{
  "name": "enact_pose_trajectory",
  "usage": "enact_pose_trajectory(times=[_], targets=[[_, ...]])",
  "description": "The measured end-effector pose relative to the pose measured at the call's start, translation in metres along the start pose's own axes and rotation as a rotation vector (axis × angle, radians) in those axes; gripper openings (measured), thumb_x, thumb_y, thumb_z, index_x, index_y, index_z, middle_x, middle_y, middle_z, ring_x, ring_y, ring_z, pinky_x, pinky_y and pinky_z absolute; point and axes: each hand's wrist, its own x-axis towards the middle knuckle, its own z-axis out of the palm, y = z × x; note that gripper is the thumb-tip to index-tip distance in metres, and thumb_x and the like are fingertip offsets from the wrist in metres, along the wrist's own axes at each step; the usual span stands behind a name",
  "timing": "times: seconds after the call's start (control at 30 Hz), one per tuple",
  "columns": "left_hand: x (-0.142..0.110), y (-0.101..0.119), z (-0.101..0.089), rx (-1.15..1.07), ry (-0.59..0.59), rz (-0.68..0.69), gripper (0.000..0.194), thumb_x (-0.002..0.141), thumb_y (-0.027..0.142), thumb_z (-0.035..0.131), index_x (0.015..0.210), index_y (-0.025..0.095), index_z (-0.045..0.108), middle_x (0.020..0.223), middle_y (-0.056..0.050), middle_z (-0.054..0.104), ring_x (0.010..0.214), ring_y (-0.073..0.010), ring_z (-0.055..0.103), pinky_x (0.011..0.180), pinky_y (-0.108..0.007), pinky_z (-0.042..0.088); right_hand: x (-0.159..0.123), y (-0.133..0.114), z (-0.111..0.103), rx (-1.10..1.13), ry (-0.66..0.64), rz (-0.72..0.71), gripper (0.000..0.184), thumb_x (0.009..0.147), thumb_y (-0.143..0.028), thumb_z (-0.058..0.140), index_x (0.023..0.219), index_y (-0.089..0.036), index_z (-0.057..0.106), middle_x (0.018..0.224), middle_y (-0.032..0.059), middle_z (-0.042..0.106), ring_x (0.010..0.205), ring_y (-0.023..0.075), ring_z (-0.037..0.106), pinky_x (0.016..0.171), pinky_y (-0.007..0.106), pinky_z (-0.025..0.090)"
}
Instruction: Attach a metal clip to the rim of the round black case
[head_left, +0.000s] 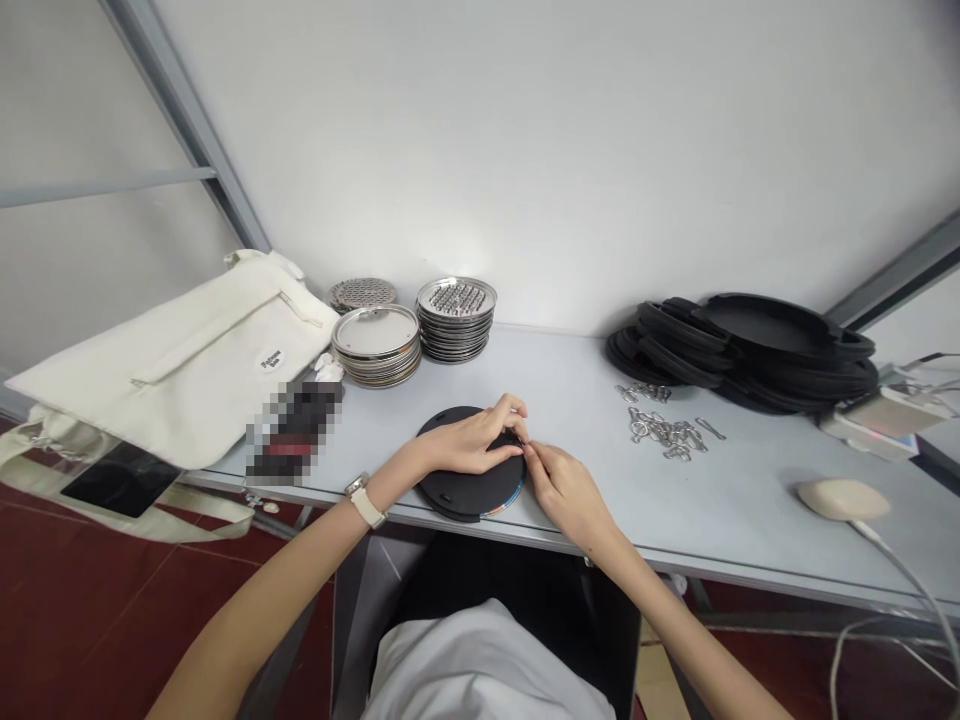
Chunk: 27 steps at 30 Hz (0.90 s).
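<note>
A black round disc (pixel 476 490) lies on the table near its front edge, a strip of coloured rim showing at its lower right. My left hand (pixel 480 438), with a watch at the wrist, rests over the disc, thumb and fingers bent towards its right rim. At that same rim, my right hand (pixel 561 488) pinches with thumb and index finger. Something small, thin and dark sits between the fingertips of both hands; its kind is too small to make out. Small metal clips (pixel 667 432) lie loose to the right.
Stacked metal grater discs (pixel 456 320) and plain round metal discs (pixel 375 345) stand at the back left. Black round rings and trays (pixel 750 350) pile up at the back right. A white bag (pixel 187 350) covers the left end; a white corded device (pixel 841 497) lies right.
</note>
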Motion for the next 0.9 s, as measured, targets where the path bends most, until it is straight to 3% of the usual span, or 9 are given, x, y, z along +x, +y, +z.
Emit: enact_pose_trajectory(times=[0.47,0.73,0.9], targets=[[-0.0003,0.0008,-0.0005,0.013,0.010,0.004,0.032,0.088,0.014,0.047,0.114,0.018,0.029,0.102,-0.009,0.056,0.096,-0.0181,0.055,0.085,-0.032,0.044,0.0019,0.0055,-0.0045,0.150,-0.026,-0.021,0.036,0.097,-0.033,0.027,0.070,-0.020,0.047,0.066,0.0001,0.058,0.060,0.0149,0.051,0.058,0.025,0.037],[-0.0019,-0.0040,0.0017,0.071,0.016,0.000,0.033,0.089,0.017,0.048,0.117,0.019,0.032,0.117,-0.011,0.052,0.115,-0.0216,0.049,0.097,-0.037,0.038,0.0011,0.0060,-0.0040,0.155,-0.005,-0.052,0.035,0.096,-0.032,0.028,0.069,-0.020,0.047,0.065,0.0008,0.057,0.058,0.0143,0.048,0.055,0.025,0.036],[-0.0025,-0.0013,-0.0001,0.118,0.066,-0.024,0.036,0.088,0.022,0.052,0.120,0.020,0.035,0.115,-0.009,0.055,0.112,-0.0211,0.051,0.098,-0.036,0.037,-0.0006,0.0043,-0.0009,0.119,0.015,-0.048,0.033,0.096,-0.031,0.028,0.068,-0.020,0.041,0.064,0.0004,0.054,0.058,0.0146,0.047,0.057,0.025,0.035]])
